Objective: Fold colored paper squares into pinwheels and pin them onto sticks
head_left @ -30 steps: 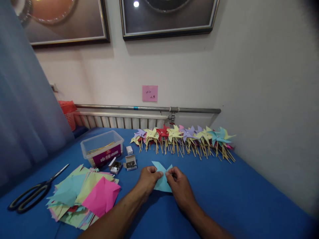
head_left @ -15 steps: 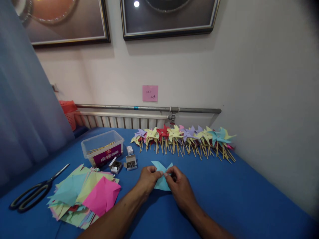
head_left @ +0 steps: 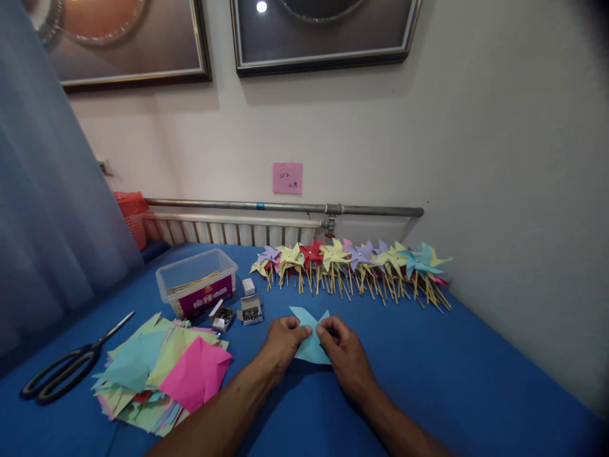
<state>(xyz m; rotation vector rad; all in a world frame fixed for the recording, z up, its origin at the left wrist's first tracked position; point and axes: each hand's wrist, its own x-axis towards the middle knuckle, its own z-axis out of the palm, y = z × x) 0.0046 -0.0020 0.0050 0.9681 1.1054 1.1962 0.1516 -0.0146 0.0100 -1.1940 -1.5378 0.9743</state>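
Observation:
A light blue paper square (head_left: 310, 347) with cut corners lies on the blue table (head_left: 428, 362) in front of me. My left hand (head_left: 282, 343) pinches its left side and my right hand (head_left: 343, 350) pinches it near the middle, fingertips almost touching. Two paper points stick up beyond my fingers. Part of the sheet is hidden under my hands.
A row of finished paper pinwheels (head_left: 352, 261) on sticks lies along the wall. A stack of coloured paper squares (head_left: 162, 374) and black scissors (head_left: 66, 368) lie at left. A clear plastic box of sticks (head_left: 197, 282) and two small open boxes of pins (head_left: 238, 313) sit behind.
My fingers shift slightly on the blue paper, folding its flaps toward the middle. Nothing else has moved.

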